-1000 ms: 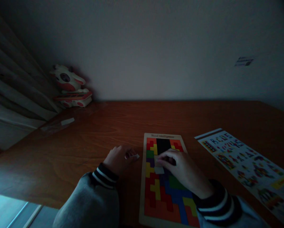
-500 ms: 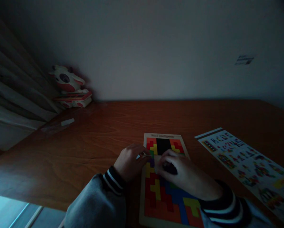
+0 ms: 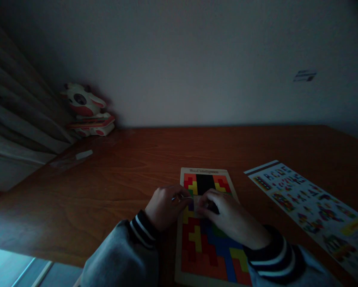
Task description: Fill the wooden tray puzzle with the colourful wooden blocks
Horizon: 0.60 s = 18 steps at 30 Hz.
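Note:
A wooden tray puzzle [image 3: 205, 263] lies in front of me, filled with red, yellow, blue, green and orange block pieces, with a black bare patch near its top. Over the tray's left edge, my left hand [image 3: 168, 205] pinches a thin, pale, shiny strip [image 3: 183, 197] whose kind I cannot make out. My right hand [image 3: 219, 209] is above the middle of the tray, thumb and fingers closed at a small pale flat piece [image 3: 196, 205]. The strip's tip reaches close to this piece; whether they touch is unclear. Dim light and my fingers hide the details.
A printed sheet [image 3: 304, 207] with coloured pictures and letters lies at the right on the brown wooden table [image 3: 137, 159]. A cow-shaped toy [image 3: 87, 109] stands at the back left beside a curtain [image 3: 14, 107]. A small white strip [image 3: 84, 154] lies near the left table edge.
My right hand has drawn in slightly, its fingers closer together around the pale piece. My left hand stays nearly in place with the thin strip. The whole view has shifted a little.

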Available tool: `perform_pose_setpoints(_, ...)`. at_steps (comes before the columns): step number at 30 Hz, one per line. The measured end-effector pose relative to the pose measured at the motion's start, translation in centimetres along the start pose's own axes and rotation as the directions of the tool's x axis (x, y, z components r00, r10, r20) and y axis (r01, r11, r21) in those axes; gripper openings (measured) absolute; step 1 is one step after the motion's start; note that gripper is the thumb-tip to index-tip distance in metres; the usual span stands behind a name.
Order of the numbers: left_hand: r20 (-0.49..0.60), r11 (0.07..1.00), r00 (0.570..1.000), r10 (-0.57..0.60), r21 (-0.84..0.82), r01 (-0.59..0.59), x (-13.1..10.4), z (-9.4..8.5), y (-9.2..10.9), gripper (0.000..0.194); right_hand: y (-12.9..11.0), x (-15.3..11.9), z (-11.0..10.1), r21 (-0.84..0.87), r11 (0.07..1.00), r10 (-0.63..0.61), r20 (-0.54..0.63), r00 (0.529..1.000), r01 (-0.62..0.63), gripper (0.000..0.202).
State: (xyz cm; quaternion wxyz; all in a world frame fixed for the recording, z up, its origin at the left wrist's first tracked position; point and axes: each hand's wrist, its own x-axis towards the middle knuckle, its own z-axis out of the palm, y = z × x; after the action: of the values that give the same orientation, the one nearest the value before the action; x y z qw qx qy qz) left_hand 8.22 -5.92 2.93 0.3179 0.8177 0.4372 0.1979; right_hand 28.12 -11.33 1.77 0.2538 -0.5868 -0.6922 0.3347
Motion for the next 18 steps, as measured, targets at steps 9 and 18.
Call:
perform_pose_setpoints(9, 0.027, 0.847, 0.999, -0.041, -0.529, 0.049, 0.1, 2.0, -0.2, 0.023, 0.0, 0.5, -0.3, 0.314, 0.946, 0.119, -0.114, 0.986, -0.078, 0.027)
perform_pose_setpoints(18, -0.098, 0.845, 0.992, -0.082, -0.534, 0.017, 0.2, 2.0, -1.0, 0.021, 0.2, 0.2, -0.9, 0.275, 0.961, 0.055, -0.182, 0.982, -0.003, 0.028)
